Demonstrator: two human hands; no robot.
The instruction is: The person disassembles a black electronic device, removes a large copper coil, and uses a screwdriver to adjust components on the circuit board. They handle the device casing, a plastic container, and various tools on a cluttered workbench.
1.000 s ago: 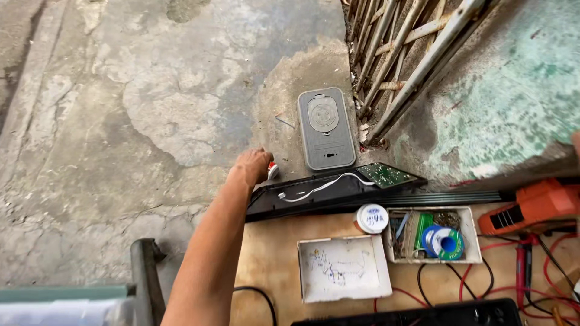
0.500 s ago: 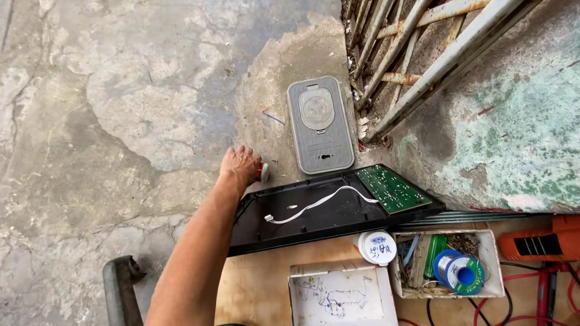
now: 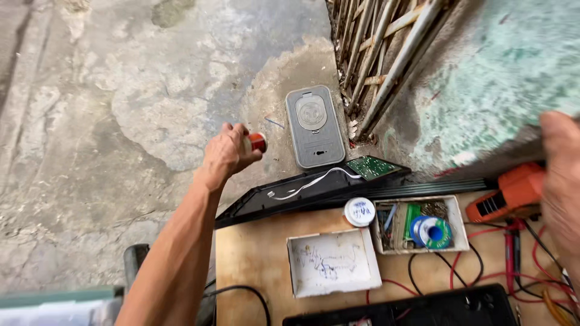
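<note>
My left hand [image 3: 226, 154] is raised above the concrete floor, shut on a small red and white cylinder [image 3: 256, 142] that sticks out past my fingers. Just right of it a grey rounded plastic cover [image 3: 314, 127] lies flat on the floor. Below the hand a long black panel [image 3: 302, 193] with a white wire and a green circuit board [image 3: 370, 167] rests along the far edge of a wooden board [image 3: 254, 253]. My right hand [image 3: 562, 181] shows blurred at the right edge, near an orange power tool [image 3: 507, 196]; what it holds cannot be told.
On the wooden board lie a shallow white box lid [image 3: 332, 262], a white tray of small parts with a blue solder spool [image 3: 430, 230], a round white tin [image 3: 360, 212], and red and black cables [image 3: 519, 265]. A metal grate [image 3: 380, 60] leans on a green wall.
My left hand has lifted off the floor by the black panel's corner, now holding the small red and white cylinder. My right hand has come into view at the right edge.
</note>
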